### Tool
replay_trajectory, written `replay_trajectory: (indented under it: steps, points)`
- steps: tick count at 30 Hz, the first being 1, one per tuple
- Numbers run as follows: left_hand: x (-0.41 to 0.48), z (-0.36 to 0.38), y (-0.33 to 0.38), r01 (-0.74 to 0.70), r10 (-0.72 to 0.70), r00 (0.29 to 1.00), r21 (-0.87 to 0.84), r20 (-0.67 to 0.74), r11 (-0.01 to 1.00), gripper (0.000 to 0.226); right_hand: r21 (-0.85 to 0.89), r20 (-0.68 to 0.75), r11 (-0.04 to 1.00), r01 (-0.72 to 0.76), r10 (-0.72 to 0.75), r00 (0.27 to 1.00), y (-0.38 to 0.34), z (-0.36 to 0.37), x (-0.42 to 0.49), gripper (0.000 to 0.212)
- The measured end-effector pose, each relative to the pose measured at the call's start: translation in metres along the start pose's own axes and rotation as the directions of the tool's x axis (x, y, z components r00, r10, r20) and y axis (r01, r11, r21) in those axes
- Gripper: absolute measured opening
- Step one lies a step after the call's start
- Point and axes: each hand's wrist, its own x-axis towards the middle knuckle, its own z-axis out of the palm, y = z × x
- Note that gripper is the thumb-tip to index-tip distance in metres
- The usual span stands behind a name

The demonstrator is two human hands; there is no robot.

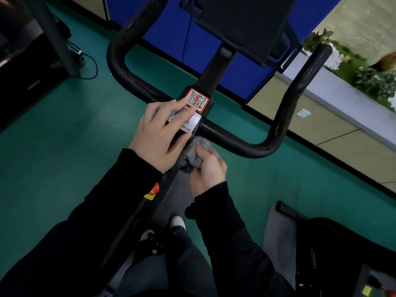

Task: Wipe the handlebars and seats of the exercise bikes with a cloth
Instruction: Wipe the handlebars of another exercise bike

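Observation:
A black exercise bike handlebar (pixel 278 125) curves up on both sides of a centre block (pixel 197 108) that carries a red QR sticker and a white label. My left hand (pixel 158 133) rests on that block with straight fingers over the labels. My right hand (pixel 209 170) grips a bunched grey cloth (pixel 194 153) just below the block, against the stem where the right bar begins. The seat is out of view.
A black console screen (pixel 246 24) stands above the handlebar. The floor (pixel 64 136) is teal. Blue cabinets line the back, a white planter ledge (pixel 342 93) with plants runs on the right. Dark equipment and cables lie at left; another machine (pixel 321 243) is at lower right.

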Motion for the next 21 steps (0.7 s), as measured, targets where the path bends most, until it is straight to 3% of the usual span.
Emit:
replay_trajectory:
  steps: [3,10,15,21]
  points:
    - [0.0,0.0,0.001,-0.002,0.002,1.0,0.004,0.003,1.0,0.044,0.039,0.017,0.999,0.037,-0.038,0.999,-0.007,-0.012,-0.002,0.023]
    - [0.001,-0.003,0.003,-0.019,0.018,1.0,0.044,0.018,0.999,0.043,-0.025,-0.072,0.985,0.172,-0.173,0.982,0.002,-0.015,-0.005,0.041]
    - [0.008,-0.006,0.005,-0.03,0.03,1.0,0.079,-0.007,0.996,0.036,-0.031,-0.12,0.962,0.272,-0.273,0.954,0.006,-0.018,0.001,0.027]
    - [0.014,-0.005,0.007,-0.089,0.092,0.995,0.09,-0.035,0.992,0.027,-0.124,-0.156,0.87,0.477,-0.492,0.857,0.008,-0.032,0.005,0.023]
